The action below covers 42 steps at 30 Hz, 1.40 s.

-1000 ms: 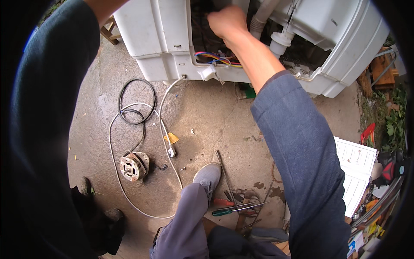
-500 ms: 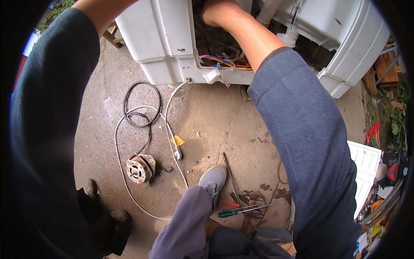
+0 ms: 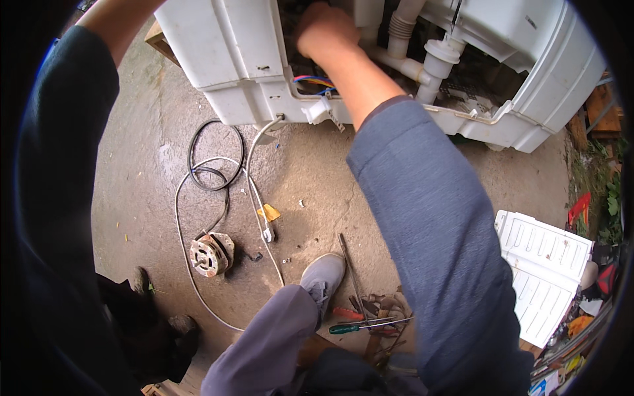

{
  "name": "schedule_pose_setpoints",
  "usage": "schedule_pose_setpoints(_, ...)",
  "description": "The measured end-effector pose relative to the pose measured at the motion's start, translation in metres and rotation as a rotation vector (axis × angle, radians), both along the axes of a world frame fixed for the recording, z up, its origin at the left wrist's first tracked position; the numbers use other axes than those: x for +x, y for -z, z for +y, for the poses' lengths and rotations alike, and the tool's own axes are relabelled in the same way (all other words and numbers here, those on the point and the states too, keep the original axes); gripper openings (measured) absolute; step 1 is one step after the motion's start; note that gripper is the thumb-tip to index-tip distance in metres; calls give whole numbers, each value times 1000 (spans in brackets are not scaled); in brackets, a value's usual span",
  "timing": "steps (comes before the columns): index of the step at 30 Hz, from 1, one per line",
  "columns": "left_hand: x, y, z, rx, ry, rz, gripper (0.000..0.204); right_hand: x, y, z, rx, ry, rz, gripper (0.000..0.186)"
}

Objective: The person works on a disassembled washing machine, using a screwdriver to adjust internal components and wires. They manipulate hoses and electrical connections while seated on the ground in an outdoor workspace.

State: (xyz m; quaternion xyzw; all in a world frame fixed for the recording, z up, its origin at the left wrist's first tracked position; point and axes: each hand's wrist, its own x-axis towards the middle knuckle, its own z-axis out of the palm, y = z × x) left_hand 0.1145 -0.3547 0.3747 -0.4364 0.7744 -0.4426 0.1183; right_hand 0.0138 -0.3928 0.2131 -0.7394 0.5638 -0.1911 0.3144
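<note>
A white appliance casing, which looks like a washing machine (image 3: 231, 46), stands in front of me with its side open. My right hand (image 3: 325, 33) reaches into the left part of the opening, above a bundle of coloured wires (image 3: 314, 82). Its fingers are hidden inside, so what they touch does not show. My left forearm (image 3: 122, 23) runs out of the top left, and the hand itself lies beyond the picture. Near the right hand, a small white plastic part (image 3: 318, 111) hangs at the opening's lower edge. White drain pipes (image 3: 429, 69) show farther right.
On the concrete floor lie a rusty electric motor (image 3: 210, 256), a coiled black hose or belt (image 3: 191, 158) and a grey power cord (image 3: 248, 178). Beside my shoe (image 3: 323, 274) are a green-handled screwdriver (image 3: 345, 328) and several other tools. A white ribbed panel (image 3: 538, 277) lies at right, near clutter.
My right forearm has shifted left, showing more of the pipes and the white panel. The view has moved slightly. My right hand stays inside the opening.
</note>
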Motion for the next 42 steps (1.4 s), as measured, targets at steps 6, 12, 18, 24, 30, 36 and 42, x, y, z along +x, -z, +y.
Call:
schedule_pose_setpoints(6,4,-3,-2,12,74,39,40,0,14,1,-67,-87,-10,41)
schedule_pose_setpoints(12,5,-5,-4,7,-41,39,34,-5,4,8,12,-35,-75,37)
schedule_pose_setpoints(18,0,-1,-2,-21,33,66,30,3,6,10,67,-30,-137,32)
schedule_pose_setpoints(24,-3,-2,-1,-19,38,51,30,7,1,9,5,-83,-120,30)
schedule_pose_setpoints(30,-6,-4,0,-4,4,68,27,-9,1,14,-41,-126,-60,35)
schedule_pose_setpoints(36,-6,-5,-1,19,155,67,25,-17,7,24,0,-94,-79,53)
schedule_pose_setpoints(42,2,-1,-1,-2,142,94,23,-13,17,23,62,-74,-126,59)
